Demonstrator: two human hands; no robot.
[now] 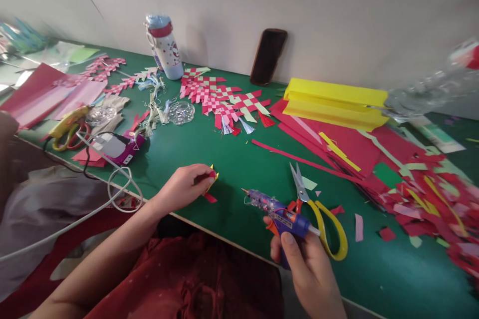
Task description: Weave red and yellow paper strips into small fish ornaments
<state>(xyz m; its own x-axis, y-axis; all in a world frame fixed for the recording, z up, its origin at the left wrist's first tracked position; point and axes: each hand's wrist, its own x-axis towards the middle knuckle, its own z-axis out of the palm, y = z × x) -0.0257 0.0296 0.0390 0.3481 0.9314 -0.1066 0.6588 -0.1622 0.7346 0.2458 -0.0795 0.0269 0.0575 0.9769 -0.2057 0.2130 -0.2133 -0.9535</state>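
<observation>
My left hand (pixel 183 186) pinches a small red and yellow paper piece (pixel 210 181) against the green table (pixel 232 164) near its front edge. My right hand (pixel 307 269) grips a blue and orange glue gun (pixel 279 211), its clear nozzle pointing left toward the paper piece, a short gap between them. Yellow-handled scissors (pixel 320 214) lie just behind the glue gun, blades shut.
Woven red and pale paper fish (pixel 224 99) lie mid-table beside a white bottle (pixel 164 47) and a dark phone (pixel 267 57) leaning on the wall. Yellow sheets (pixel 337 102), red sheets and paper scraps (pixel 422 194) fill the right. Another pair of scissors (pixel 69 129) and a white cable (pixel 119 186) lie left.
</observation>
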